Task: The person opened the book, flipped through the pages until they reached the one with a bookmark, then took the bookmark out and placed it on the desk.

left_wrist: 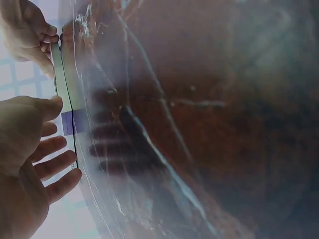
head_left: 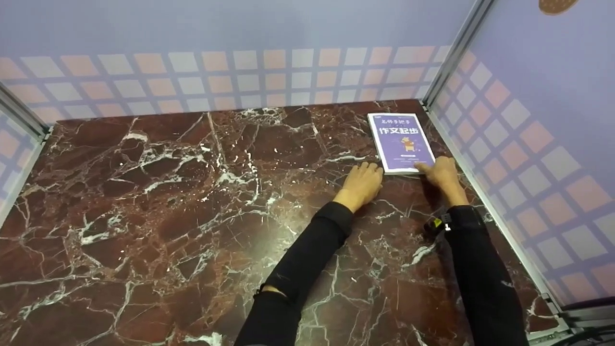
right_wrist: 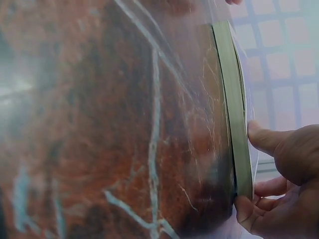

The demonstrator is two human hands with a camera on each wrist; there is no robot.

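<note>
The left hand (head_left: 362,185) sits loose-fingered beside the near-left corner of the book (head_left: 391,146), while the right hand (head_left: 443,177) pinches the near-right one; the book lies towards the worktop's (head_left: 192,226) far right corner. Probably this is positioning; next calls for gentle squaring.

Book (head_left: 404,146): on the table (head_left: 144,216), in its far right part, near the back panel (head_left: 240,29) and the right panel (head_left: 552,125).
Left hand (head_left: 361,183): just beside the book's near left corner; contact cannot be told.
Right hand (head_left: 443,177): at the book's near right corner, thumb on the cover, between book and right panel.
Table: before the back panel, between the left panel (head_left: 10,154) and the right panel.
Corner post (head_left: 459,53): behind the book and to its right, where back and right panels meet.
</note>
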